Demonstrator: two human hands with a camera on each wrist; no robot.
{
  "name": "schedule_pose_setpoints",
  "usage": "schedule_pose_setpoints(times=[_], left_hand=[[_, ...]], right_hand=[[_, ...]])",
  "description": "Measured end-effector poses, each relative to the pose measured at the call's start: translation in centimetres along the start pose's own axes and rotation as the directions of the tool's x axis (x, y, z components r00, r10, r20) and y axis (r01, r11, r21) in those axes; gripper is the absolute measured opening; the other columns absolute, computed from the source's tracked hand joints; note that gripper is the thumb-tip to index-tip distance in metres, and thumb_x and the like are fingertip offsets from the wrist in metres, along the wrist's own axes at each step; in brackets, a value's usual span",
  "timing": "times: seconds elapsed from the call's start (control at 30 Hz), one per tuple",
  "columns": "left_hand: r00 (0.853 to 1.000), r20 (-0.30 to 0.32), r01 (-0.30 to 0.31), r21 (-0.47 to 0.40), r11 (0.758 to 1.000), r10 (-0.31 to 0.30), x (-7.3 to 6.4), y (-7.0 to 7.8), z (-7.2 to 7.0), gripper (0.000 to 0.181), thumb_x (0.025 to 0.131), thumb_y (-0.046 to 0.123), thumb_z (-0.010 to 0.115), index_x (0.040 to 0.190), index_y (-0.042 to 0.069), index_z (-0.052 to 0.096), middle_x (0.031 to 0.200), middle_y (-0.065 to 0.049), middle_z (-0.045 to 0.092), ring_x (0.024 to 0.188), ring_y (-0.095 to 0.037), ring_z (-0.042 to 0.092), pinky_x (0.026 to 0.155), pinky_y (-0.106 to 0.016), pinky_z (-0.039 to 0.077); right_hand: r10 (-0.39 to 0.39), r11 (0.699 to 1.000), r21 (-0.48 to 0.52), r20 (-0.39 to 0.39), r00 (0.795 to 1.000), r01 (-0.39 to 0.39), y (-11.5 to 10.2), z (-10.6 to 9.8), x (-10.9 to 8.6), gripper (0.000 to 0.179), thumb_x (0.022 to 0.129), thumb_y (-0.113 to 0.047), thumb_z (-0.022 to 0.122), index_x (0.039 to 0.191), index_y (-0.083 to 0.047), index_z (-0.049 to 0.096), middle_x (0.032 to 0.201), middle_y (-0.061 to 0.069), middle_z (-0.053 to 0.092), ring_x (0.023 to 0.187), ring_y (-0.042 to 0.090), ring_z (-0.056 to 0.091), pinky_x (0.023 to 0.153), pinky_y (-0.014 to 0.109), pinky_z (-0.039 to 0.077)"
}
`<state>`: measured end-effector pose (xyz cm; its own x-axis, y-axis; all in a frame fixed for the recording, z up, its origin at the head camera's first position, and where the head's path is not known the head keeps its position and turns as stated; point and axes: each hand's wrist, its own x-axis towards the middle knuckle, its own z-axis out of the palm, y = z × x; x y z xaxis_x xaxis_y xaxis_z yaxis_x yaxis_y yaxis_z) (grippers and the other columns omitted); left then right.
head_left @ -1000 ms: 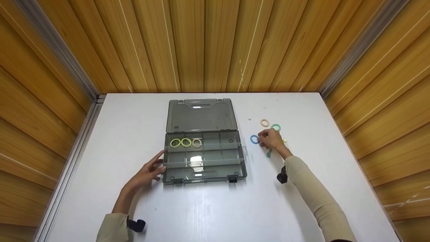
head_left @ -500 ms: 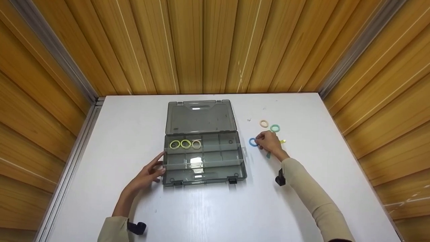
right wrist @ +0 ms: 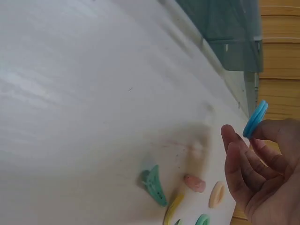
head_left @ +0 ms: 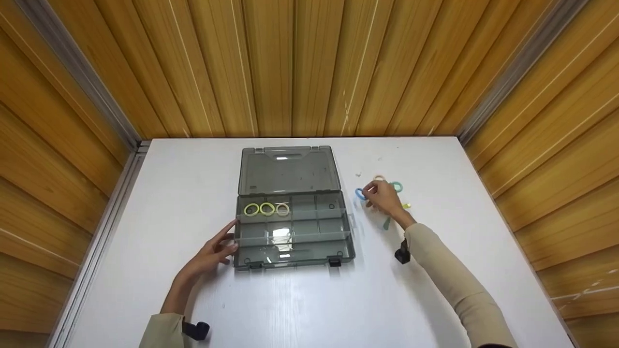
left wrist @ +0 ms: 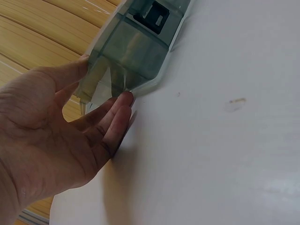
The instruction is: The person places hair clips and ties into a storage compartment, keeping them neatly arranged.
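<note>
Pinching a blue hair ring (head_left: 360, 193) between thumb and fingertips, the right hand (head_left: 383, 197) holds it lifted off the white table (head_left: 435, 270), toward the far right part of the surface and just right of the organizer box (head_left: 292, 227). In the right wrist view the blue hair ring (right wrist: 255, 118) stands on edge in the grip, clear of the tabletop, with the remaining fingers (right wrist: 239, 159) loosely curled below it.

The left hand (head_left: 210, 251) lies with relaxed, nearly straight fingers against the left wall of the organizer box, near its front left corner; it grips nothing. The left wrist view shows the fingertips (left wrist: 123, 104) touching the box corner (left wrist: 126, 65) and the thumb resting along the wall.

The organizer box is smoky transparent plastic, lid open and laid flat toward the far edge of the table. Its far row of compartments holds two yellow-green rings (head_left: 259, 209) and one beige ring (head_left: 283, 209), side by side from the left.

On the table beside the right hand:
- a teal ring (head_left: 397, 186) and a beige ring (head_left: 379, 178), partly hidden by the hand;
- a teal clip (head_left: 387, 223) and a yellow clip (head_left: 406, 206), toward the near side of the hand.

The right wrist view also shows a pink piece (right wrist: 194, 183) among these loose items.
</note>
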<state>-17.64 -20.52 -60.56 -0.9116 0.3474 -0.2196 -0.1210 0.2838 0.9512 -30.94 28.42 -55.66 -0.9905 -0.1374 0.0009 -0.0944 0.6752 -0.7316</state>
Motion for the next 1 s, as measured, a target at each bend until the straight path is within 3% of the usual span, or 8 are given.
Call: schedule_pose_setpoints(times=[0.1, 0.23, 0.53, 0.63, 0.83, 1.0], left_hand=[[1.000, 0.007, -0.018, -0.005, 1.000, 0.018, 0.0, 0.0, -0.1, 0.071, 0.105, 0.022, 0.058, 0.165, 0.015, 0.019, 0.156, -0.037, 0.032, 0.120, -0.042, 0.062, 0.082, -0.039, 0.055], [1.000, 0.008, -0.027, -0.009, 1.000, 0.027, 0.0, 0.1, -0.2, 0.071, 0.105, 0.020, 0.057, 0.164, 0.014, 0.019, 0.156, -0.037, 0.032, 0.118, -0.041, 0.063, 0.083, -0.041, 0.056], [1.000, -0.005, -0.010, -0.004, 1.000, 0.010, 0.0, 0.2, -0.1, 0.070, 0.105, 0.020, 0.057, 0.165, 0.016, 0.020, 0.156, -0.036, 0.033, 0.119, -0.041, 0.063, 0.084, -0.041, 0.055], [1.000, -0.010, -0.001, 0.001, 1.000, 0.001, 0.0, 0.2, 0.0, 0.070, 0.105, 0.021, 0.057, 0.165, 0.017, 0.020, 0.157, -0.036, 0.033, 0.119, -0.041, 0.062, 0.084, -0.041, 0.055], [1.000, -0.021, 0.007, -0.004, 1.000, -0.007, 0.0, 0.2, 0.3, 0.070, 0.105, 0.020, 0.058, 0.165, 0.017, 0.020, 0.156, -0.035, 0.035, 0.120, -0.040, 0.063, 0.084, -0.040, 0.055], [1.000, -0.022, -0.003, 0.005, 1.000, 0.003, 0.0, 0.2, 0.2, 0.069, 0.106, 0.019, 0.057, 0.164, 0.015, 0.020, 0.155, -0.036, 0.036, 0.119, -0.041, 0.062, 0.083, -0.040, 0.055]], right_hand=[[-0.057, 0.998, 0.029, -0.008, 0.998, 0.057, -1.4, -0.2, 0.2, 0.020, 0.099, -0.011, 0.066, 0.104, 0.008, 0.070, 0.088, 0.025, 0.074, 0.067, 0.030, 0.075, 0.049, 0.015, 0.047], [-0.110, 0.991, 0.073, 0.001, 0.994, 0.110, -3.4, 0.2, 0.5, 0.018, 0.098, -0.009, 0.066, 0.102, 0.009, 0.069, 0.088, 0.026, 0.074, 0.067, 0.037, 0.075, 0.049, 0.015, 0.048], [-0.180, 0.977, 0.126, 0.059, 0.982, 0.171, -7.1, 3.0, 0.7, 0.017, 0.098, -0.009, 0.066, 0.103, 0.007, 0.067, 0.089, 0.024, 0.075, 0.073, 0.047, 0.072, 0.050, 0.015, 0.049], [-0.216, 0.971, 0.122, 0.085, 0.973, 0.205, -7.8, 3.9, 0.7, 0.015, 0.098, -0.008, 0.067, 0.101, 0.006, 0.068, 0.088, 0.022, 0.074, 0.073, 0.042, 0.071, 0.054, 0.016, 0.051], [-0.224, 0.972, 0.089, 0.092, 0.970, 0.216, -8.4, 5.1, 0.6, 0.014, 0.096, -0.009, 0.070, 0.101, 0.004, 0.070, 0.090, 0.018, 0.074, 0.072, 0.014, 0.068, 0.061, 0.017, 0.051], [-0.247, 0.963, 0.147, 0.131, 0.960, 0.228, -8.4, 5.8, 0.5, 0.014, 0.095, -0.005, 0.070, 0.103, 0.006, 0.070, 0.093, 0.023, 0.074, 0.070, 0.016, 0.070, 0.058, 0.019, 0.055]])
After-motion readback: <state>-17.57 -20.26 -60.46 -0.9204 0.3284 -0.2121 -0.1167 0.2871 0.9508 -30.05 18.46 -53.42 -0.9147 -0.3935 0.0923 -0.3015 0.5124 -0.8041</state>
